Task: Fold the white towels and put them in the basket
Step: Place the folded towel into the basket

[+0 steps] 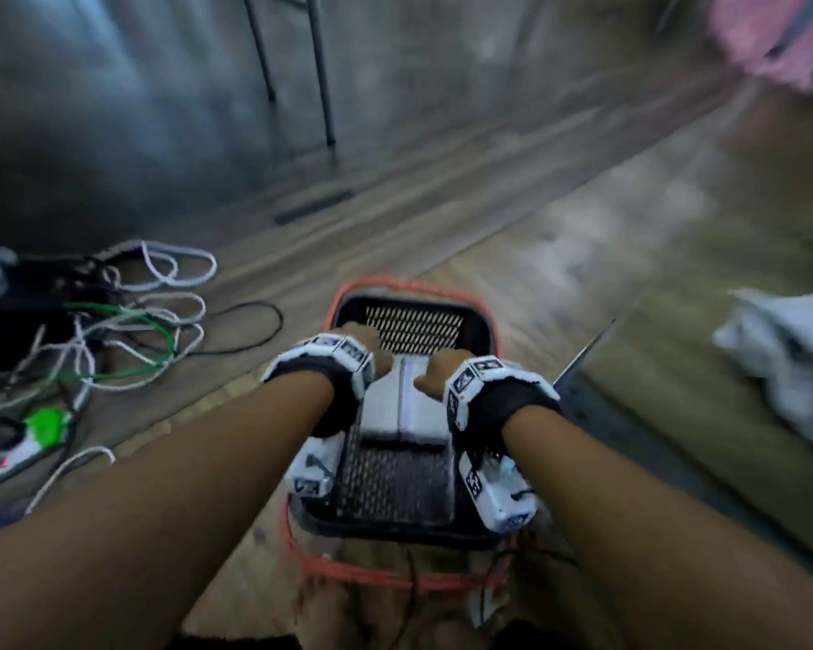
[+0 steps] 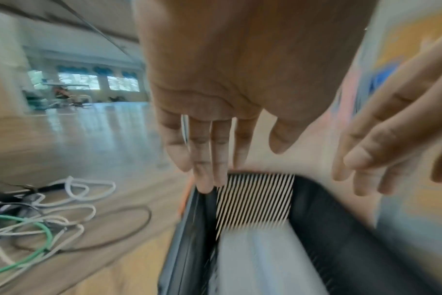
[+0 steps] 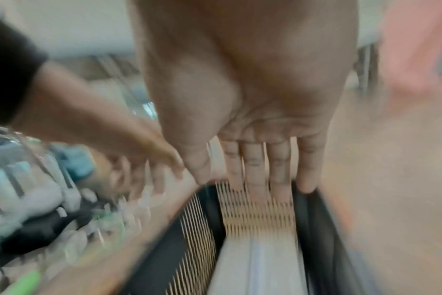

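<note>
Folded white towel (image 1: 402, 401) in black basket (image 1: 482, 333), under left hand (image 1: 364, 340) and right hand (image 1: 442, 370), both released, fingers straight

A glossy wood-plank floor (image 1: 395, 236) reflects pale daylight from a row of windows (image 2: 88, 79) along the far wall. Tangled white, black and green cables (image 1: 127, 330) lie on it, near two thin dark metal legs (image 1: 320, 86) and a grey wall (image 1: 90, 110).
</note>
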Available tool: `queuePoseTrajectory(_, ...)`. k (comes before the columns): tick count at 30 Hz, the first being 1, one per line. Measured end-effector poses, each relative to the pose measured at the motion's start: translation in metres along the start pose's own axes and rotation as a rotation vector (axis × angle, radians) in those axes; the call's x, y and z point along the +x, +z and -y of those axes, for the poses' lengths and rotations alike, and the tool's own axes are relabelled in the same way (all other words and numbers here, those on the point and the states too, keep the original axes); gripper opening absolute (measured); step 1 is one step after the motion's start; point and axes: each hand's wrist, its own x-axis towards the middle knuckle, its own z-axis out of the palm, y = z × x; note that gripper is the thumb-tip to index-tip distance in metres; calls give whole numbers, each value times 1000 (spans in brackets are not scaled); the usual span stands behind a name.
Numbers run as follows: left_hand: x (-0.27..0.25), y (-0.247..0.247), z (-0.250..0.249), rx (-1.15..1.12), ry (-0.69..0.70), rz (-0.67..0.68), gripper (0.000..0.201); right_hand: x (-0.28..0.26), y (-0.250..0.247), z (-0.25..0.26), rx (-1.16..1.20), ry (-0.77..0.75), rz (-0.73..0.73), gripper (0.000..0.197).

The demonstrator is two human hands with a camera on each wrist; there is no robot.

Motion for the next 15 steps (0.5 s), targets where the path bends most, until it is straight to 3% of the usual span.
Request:
queuePoseTrajectory(3,-71,-53,-3,-101,55,-207,38,-75,-65,9,-66,-62,-144,33)
queuePoseTrajectory(6,-151,-118,-21,-84,102,-405,39,-153,-129,8,-94,-39,-218,20)
queuePoseTrajectory(8,-198,-154,-34,-82,159,-463,41,-202,-163,1,-178,40,-294,21)
queuePoseTrajectory(10,-240,-182,-47,-58,225,-534,40,-250,-187,-6,-229,70,-383,35)
queuePoseTrajectory(15,-317,-215,-93,-23,367,-651,42,-363,-218,-39,-242,140,-571,35)
